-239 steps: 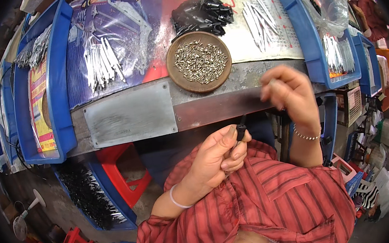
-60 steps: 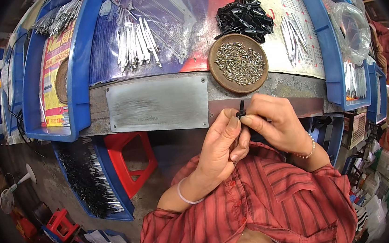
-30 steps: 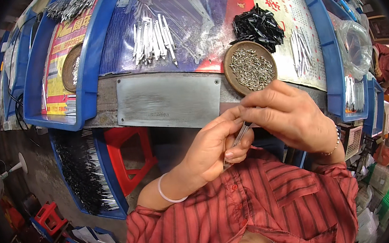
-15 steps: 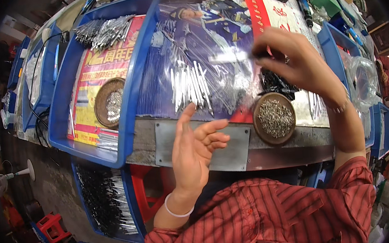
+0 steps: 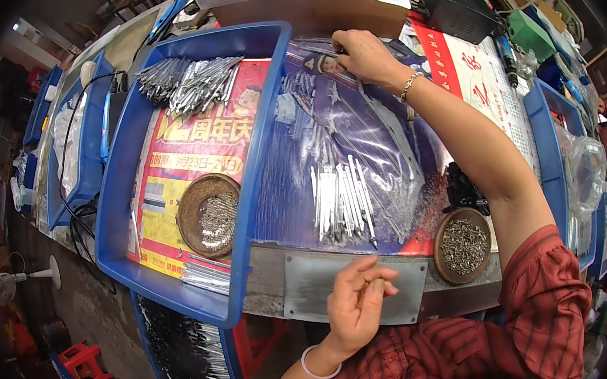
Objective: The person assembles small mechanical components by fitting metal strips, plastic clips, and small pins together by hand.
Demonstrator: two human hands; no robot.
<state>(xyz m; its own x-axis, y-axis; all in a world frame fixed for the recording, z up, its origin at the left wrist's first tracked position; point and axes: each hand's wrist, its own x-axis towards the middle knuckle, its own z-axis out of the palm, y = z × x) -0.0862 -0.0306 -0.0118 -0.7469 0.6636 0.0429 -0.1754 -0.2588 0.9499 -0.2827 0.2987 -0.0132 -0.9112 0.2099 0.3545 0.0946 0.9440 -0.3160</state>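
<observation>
My right hand (image 5: 365,53) reaches to the far end of the poster-covered worktop (image 5: 277,214). Its fingers bend down onto the clear plastic sheeting; whatever is between the fingertips is hidden. Close to the front edge, over a grey metal plate (image 5: 301,281), my left hand (image 5: 359,308) hovers with loosely bent, parted fingers and nothing visible in them. Just beyond it lies a bunch of slim silvery rods (image 5: 341,197), some with dark pointed tips. A round brown dish (image 5: 439,251) of small metal pieces sits at the right, below a heap of small black parts (image 5: 462,187).
At the left stands a large blue tray (image 5: 258,132) with bundled metal rods (image 5: 198,83) and a brown bowl (image 5: 188,222) of small silver pieces. A cardboard box (image 5: 280,18) and a black box (image 5: 456,10) border the back. Another blue bin (image 5: 550,129) is at the right.
My right hand has moved from above the black parts to the far middle of the worktop. My left hand's fingers have curled more. The view has shifted, so the table sits lower.
</observation>
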